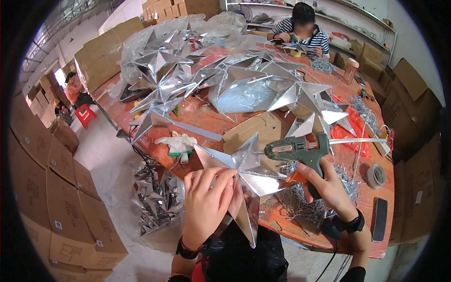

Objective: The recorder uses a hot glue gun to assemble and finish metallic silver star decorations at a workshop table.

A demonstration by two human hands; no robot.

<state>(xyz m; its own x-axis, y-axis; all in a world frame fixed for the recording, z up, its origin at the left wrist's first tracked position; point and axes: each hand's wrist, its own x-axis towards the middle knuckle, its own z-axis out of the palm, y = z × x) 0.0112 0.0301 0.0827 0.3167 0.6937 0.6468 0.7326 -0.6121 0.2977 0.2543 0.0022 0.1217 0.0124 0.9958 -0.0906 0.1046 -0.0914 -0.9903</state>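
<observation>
A silver, mirror-like star (pixel 257 181) with folded points lies at the table's near edge, one point hanging toward me. Beaded silver trim runs along some of its ridges. My left hand (pixel 209 197) grips the star's left side, with fingertips near its centre. My right hand (pixel 326 183) is wrapped round the handle of a dark green glue gun (pixel 296 148), fingers by its orange trigger. The gun's nozzle points left, close to the star's upper point. A clear glue stick (pixel 357 140) juts from its back. Below the gun lies tangled silver beaded trim (pixel 307 204).
Many silver stars (pixel 162 77) pile up across the far table. A white glove (pixel 177 144), a tape roll (pixel 376 176) and a black phone (pixel 379 218) lie nearby. A co-worker (pixel 303 35) sits opposite. Cardboard boxes (pixel 61 211) stand at the left; a bag of stars (pixel 157 192) sits below.
</observation>
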